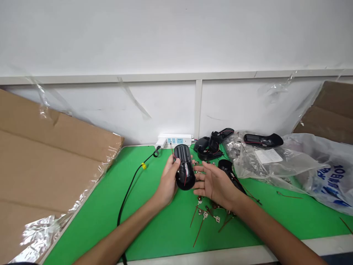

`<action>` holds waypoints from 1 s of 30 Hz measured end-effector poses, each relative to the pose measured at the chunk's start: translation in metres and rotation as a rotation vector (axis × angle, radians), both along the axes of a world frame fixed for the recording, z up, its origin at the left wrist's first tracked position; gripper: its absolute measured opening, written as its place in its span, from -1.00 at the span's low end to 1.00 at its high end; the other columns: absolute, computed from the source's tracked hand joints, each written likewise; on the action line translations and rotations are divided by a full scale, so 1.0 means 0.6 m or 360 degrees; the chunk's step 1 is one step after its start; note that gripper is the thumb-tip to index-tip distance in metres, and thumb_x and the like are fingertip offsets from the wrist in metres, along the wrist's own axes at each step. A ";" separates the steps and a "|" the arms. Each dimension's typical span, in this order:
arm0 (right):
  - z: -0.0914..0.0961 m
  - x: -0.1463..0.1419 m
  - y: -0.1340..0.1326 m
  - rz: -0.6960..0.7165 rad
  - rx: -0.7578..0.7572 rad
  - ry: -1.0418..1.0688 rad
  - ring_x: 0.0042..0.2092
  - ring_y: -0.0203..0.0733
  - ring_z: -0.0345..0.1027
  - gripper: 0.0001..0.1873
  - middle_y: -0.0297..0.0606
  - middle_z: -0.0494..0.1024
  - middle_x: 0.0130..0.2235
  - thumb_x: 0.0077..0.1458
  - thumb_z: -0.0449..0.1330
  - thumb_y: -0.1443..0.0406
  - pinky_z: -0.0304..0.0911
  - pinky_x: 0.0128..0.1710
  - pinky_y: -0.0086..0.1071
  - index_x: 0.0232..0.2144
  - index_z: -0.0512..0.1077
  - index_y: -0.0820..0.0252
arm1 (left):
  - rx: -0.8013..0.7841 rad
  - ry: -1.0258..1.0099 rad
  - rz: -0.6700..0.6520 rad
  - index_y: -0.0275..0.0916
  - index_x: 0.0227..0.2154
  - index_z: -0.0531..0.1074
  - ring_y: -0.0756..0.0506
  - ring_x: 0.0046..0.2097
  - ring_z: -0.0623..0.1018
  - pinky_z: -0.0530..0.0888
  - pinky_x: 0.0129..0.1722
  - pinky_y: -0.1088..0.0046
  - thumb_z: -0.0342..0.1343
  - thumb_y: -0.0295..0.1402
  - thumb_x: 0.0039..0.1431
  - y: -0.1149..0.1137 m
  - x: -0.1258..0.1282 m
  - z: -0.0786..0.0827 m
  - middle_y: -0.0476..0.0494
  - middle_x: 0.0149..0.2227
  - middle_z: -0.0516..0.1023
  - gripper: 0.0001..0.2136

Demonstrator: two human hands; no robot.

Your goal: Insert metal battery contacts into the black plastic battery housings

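Note:
My left hand (167, 184) is closed round a black plastic housing (185, 180), thumb on its near side. The housing is held above the green table, its open side facing me. Ribbed slots like a battery compartment show at its upper end, and a thin red wire runs inside the lower end. My right hand (216, 186) is open beside it, palm toward the housing and fingers apart; I cannot tell whether a fingertip touches it. Below and behind that hand lie several small round metal parts (205, 214) with thin reddish-brown wires.
More black housings (211, 152) are piled near the wall. Another housing (263, 140) rests on clear plastic bags (292, 162) at right. A white power strip (176, 139) stands at the back with a black cable (132, 180). Cardboard (49, 154) leans along the left side.

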State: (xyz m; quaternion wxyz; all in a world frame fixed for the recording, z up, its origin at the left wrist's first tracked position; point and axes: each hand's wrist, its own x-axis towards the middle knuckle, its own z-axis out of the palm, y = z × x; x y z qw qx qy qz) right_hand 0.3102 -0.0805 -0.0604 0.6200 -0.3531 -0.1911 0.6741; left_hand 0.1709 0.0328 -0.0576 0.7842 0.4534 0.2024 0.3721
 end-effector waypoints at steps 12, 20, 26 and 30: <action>-0.005 -0.026 -0.003 0.0043 0.0060 -0.0381 -0.19 -0.21 0.45 -0.52 -0.28 0.53 -0.12 0.05 0.41 0.22 0.39 -0.27 -0.41 0.02 0.43 0.09 | 0.0519 0.0034 -0.0122 -0.09 0.32 0.31 -0.26 0.31 0.41 0.32 0.33 0.21 0.19 -0.12 0.33 0.002 -0.010 -0.019 -0.19 0.29 0.45 -0.46; -0.004 -0.009 -0.014 -0.0731 0.0933 -0.1630 0.04 -0.05 0.34 -0.73 -0.24 0.45 -0.02 0.20 0.21 0.35 0.27 0.07 -0.18 -0.06 0.39 -0.04 | 0.0878 0.0114 -0.0349 -0.07 0.30 0.37 -0.34 0.36 0.33 0.30 0.31 0.12 0.07 -0.11 0.36 -0.011 -0.024 -0.009 -0.21 0.35 0.37 -0.51; 0.003 0.020 -0.023 -0.0938 0.1195 -0.2106 0.08 0.03 0.35 -0.69 -0.18 0.44 0.01 0.25 0.15 0.36 0.27 0.12 -0.04 -0.01 0.35 -0.11 | 0.0511 0.0248 -0.0589 -0.17 0.09 0.51 -0.25 0.12 0.53 0.48 0.10 0.25 -0.03 0.07 0.43 -0.053 -0.020 -0.011 -0.22 0.09 0.58 -0.53; 0.007 0.039 -0.019 -0.1086 0.1176 -0.2277 0.08 0.05 0.36 -0.71 -0.16 0.45 0.00 0.24 0.13 0.36 0.29 0.10 0.00 -0.01 0.34 -0.07 | 0.0459 0.0360 -0.0535 -0.20 -0.20 0.48 -0.08 -0.34 0.45 0.40 -0.37 0.44 -0.01 0.13 0.39 -0.054 -0.021 -0.007 -0.08 -0.37 0.48 -0.54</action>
